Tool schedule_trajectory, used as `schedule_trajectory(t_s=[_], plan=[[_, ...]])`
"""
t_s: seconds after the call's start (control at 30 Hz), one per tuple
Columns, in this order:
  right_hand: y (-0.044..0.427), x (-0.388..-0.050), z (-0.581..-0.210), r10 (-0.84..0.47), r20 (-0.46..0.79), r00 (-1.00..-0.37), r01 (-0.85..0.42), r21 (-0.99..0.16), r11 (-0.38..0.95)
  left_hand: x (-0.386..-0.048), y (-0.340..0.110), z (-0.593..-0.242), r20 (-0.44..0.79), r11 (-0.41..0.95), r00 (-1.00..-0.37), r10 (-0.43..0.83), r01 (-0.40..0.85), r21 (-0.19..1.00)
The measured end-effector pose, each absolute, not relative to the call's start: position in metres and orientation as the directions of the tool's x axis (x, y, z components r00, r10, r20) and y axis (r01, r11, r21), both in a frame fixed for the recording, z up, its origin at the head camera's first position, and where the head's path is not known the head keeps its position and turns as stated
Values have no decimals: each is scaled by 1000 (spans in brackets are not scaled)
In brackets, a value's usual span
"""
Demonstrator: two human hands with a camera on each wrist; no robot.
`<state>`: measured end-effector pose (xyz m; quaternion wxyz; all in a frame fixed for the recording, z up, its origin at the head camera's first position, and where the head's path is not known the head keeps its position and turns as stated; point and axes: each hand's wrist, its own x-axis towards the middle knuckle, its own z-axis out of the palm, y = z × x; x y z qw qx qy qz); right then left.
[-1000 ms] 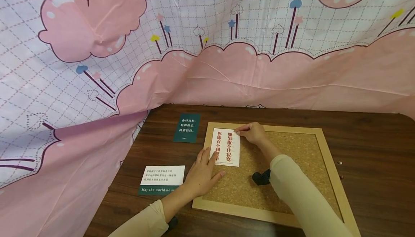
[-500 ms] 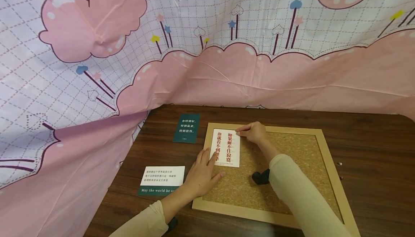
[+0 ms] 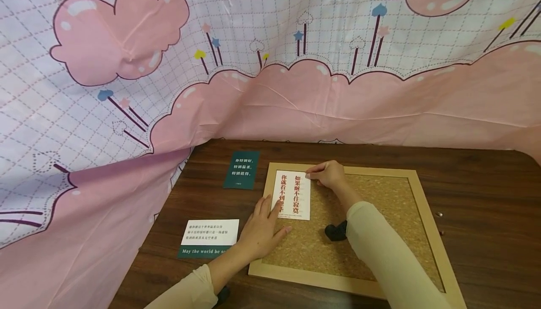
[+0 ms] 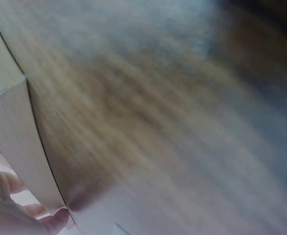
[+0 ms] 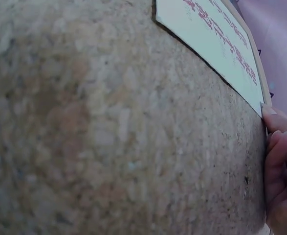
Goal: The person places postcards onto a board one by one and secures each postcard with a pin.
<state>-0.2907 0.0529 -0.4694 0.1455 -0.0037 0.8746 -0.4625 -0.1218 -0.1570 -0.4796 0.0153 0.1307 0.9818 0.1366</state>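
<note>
A white card (image 3: 291, 195) with red Chinese characters lies on the upper left of a wood-framed cork board (image 3: 325, 248). My right hand (image 3: 331, 175) pinches the card's upper right corner with thumb and index finger; the other fingers are curled in the right wrist view. Whether something small sits under those fingertips is hidden. My left hand (image 3: 259, 231) rests with spread, fairly straight fingers across the board's left edge, covering the card's lower left corner. The left wrist view catches some of its fingers (image 4: 55, 223) against the pale wooden frame (image 4: 21, 142).
A dark green card (image 3: 242, 170) lies on the brown table (image 3: 203, 187), left of the board. Nearer me is a white and green card (image 3: 209, 237), partly behind my left forearm. Small shiny objects (image 3: 439, 214) lie right of the board. A pink patterned cloth (image 3: 270, 102) hangs behind the table.
The head view has tilted slightly. Both hands keep practically the same place on the card and board.
</note>
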Motion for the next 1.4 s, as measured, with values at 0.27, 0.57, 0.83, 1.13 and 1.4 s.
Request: schedule_trajectory(t_s=[0.27, 0.57, 0.83, 1.13, 1.4], plan=[[57, -289, -468, -152, -239, -959, 126, -842, 525, -123, -156, -479, 9, 926, -963, 268, 260, 274], [65, -287, -469, -195, -294, -936, 200, -897, 393, -121, -155, -479, -7, 929, -964, 265, 253, 271], [67, -291, -472, -176, -269, -947, 196, -916, 349, -122, -155, -475, 1, 923, -962, 274, 263, 280], [67, -294, -474, -206, -240, -949, 169, -936, 310, -121, -157, -475, 5, 916, -964, 266, 254, 309], [71, -293, -475, -220, -243, -945, 188, -952, 244, -121, -157, -477, 17, 915, -961, 275, 267, 304]])
